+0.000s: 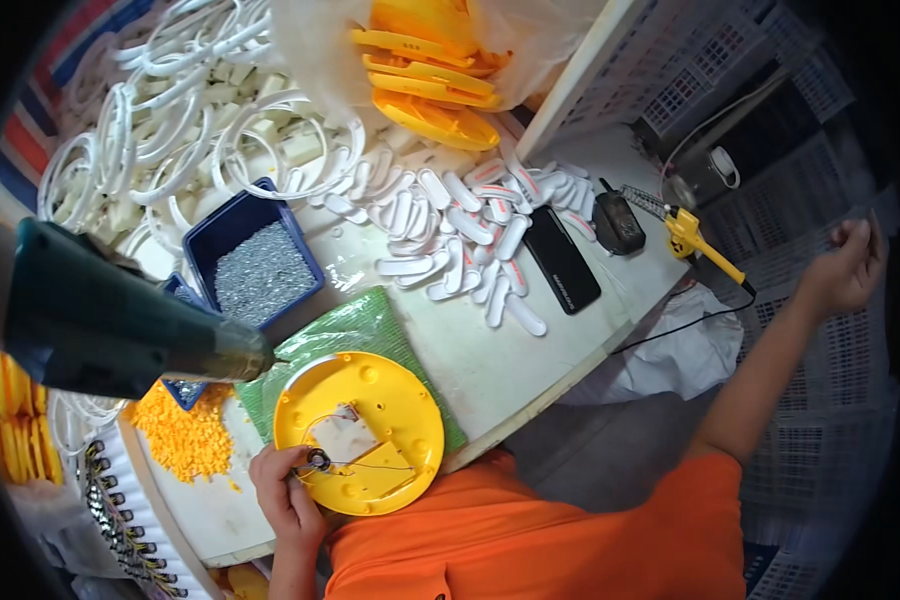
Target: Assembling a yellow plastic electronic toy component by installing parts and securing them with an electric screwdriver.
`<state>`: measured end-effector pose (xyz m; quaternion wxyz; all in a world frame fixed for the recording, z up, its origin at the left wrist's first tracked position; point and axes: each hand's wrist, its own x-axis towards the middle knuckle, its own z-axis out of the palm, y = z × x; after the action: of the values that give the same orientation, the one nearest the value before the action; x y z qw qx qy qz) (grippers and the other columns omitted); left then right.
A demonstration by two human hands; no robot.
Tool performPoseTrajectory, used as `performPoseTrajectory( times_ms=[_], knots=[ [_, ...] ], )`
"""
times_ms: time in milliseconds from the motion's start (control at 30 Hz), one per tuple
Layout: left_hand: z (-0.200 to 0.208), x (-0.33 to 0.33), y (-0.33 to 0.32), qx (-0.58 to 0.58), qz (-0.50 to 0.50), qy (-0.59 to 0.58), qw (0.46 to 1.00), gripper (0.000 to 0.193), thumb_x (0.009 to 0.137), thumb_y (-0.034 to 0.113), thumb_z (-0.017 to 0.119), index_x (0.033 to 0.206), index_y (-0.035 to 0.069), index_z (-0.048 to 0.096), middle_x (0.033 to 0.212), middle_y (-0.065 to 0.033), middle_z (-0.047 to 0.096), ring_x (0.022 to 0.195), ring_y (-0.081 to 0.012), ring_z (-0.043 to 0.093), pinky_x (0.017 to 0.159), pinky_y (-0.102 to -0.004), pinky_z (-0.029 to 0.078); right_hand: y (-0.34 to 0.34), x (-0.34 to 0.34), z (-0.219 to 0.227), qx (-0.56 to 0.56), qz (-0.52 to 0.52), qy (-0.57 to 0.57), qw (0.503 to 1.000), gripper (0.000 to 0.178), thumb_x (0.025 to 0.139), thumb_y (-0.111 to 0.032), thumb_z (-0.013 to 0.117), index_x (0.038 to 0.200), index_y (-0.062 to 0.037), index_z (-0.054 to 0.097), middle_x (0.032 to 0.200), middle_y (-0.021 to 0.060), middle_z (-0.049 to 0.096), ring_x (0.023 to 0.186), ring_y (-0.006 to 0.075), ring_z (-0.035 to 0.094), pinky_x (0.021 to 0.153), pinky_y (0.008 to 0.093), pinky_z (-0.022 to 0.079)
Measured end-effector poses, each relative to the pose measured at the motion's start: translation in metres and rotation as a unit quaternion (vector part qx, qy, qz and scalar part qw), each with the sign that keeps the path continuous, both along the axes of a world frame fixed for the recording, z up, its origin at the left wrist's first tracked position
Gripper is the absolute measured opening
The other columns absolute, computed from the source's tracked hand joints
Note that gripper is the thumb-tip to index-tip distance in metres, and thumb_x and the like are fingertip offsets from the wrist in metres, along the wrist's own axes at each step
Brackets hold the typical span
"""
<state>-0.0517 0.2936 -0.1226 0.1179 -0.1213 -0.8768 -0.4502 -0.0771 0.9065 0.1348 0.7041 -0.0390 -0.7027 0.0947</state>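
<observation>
My left hand grips the lower left rim of a round yellow plastic housing. Its fingertips reach a small dark round part with thin wires. Inside the housing sits a whitish block. The housing rests partly on a green bubble-wrap pad, close to my orange shirt. Out at the far right, my right hand is raised beside plastic crates with its fingers curled in; whether anything is inside them is hidden. A dark teal power screwdriver extends from the left, its tip just above the housing.
Blue bins hold small screws. Orange plastic bits lie to their front. White oval pieces, a black phone-like slab and a yellow soldering iron occupy the right. White rings and yellow shells are piled behind.
</observation>
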Motion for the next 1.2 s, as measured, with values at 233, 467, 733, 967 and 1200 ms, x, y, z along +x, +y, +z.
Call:
performPoseTrajectory(
  times_ms=[233,467,733,967,1200],
  knots=[
    [0.004,-0.002,0.004,-0.010,0.013,0.014,1.000,0.034,0.082,-0.007,0.046,0.109,0.003,0.064,0.108,-0.0141,0.068,0.106,-0.0354,0.059,0.098,-0.0436,0.042,-0.224,-0.196,-0.105,0.200,0.132,-0.353,0.904,0.024,0.086,-0.027,0.076,0.100,-0.0080,0.073,0.100,0.0105,0.070,0.091,0.0317,0.068,0.077,0.0384,0.056],
    [0.006,-0.002,-0.006,0.010,0.037,0.030,0.999,0.037,0.090,-0.003,0.044,0.123,-0.002,0.061,0.120,-0.0190,0.065,0.121,-0.0335,0.057,0.110,-0.0433,0.040,-0.220,-0.257,-0.158,0.192,0.151,-0.402,0.882,0.025,0.090,-0.028,0.073,0.094,-0.0035,0.070,0.097,0.0102,0.070,0.088,0.0280,0.069,0.077,0.0372,0.055],
    [0.054,-0.045,-0.014,0.104,-0.001,0.155,0.982,0.038,0.083,-0.007,0.050,0.120,-0.002,0.059,0.114,-0.0174,0.066,0.109,-0.0328,0.061,0.100,-0.0469,0.045,-0.252,-0.240,-0.109,-0.315,0.470,-0.220,0.795,0.022,0.099,-0.022,0.067,0.100,-0.0009,0.061,0.092,0.0050,0.068,0.079,0.0076,0.062,0.073,0.0240,0.051],
    [0.088,-0.076,0.039,0.067,-0.176,0.090,0.978,0.047,0.080,-0.003,0.062,0.127,-0.001,0.056,0.122,-0.0212,0.063,0.113,-0.0360,0.060,0.100,-0.0437,0.046,-0.288,-0.166,-0.198,0.103,0.390,-0.140,0.904,0.024,0.090,-0.011,0.071,0.106,-0.0025,0.055,0.094,0.0167,0.062,0.079,0.0340,0.064,0.071,0.0403,0.054],
    [0.088,-0.071,0.075,0.265,-0.300,-0.116,0.909,0.067,0.093,0.018,0.066,0.149,-0.003,0.036,0.156,-0.0189,0.038,0.137,-0.0263,0.045,0.112,-0.0402,0.038,-0.340,-0.055,-0.203,0.175,0.555,-0.157,0.798,0.019,0.085,-0.019,0.074,0.096,-0.0129,0.060,0.109,0.0054,0.068,0.096,0.0239,0.067,0.084,0.0409,0.057]
  ],
)
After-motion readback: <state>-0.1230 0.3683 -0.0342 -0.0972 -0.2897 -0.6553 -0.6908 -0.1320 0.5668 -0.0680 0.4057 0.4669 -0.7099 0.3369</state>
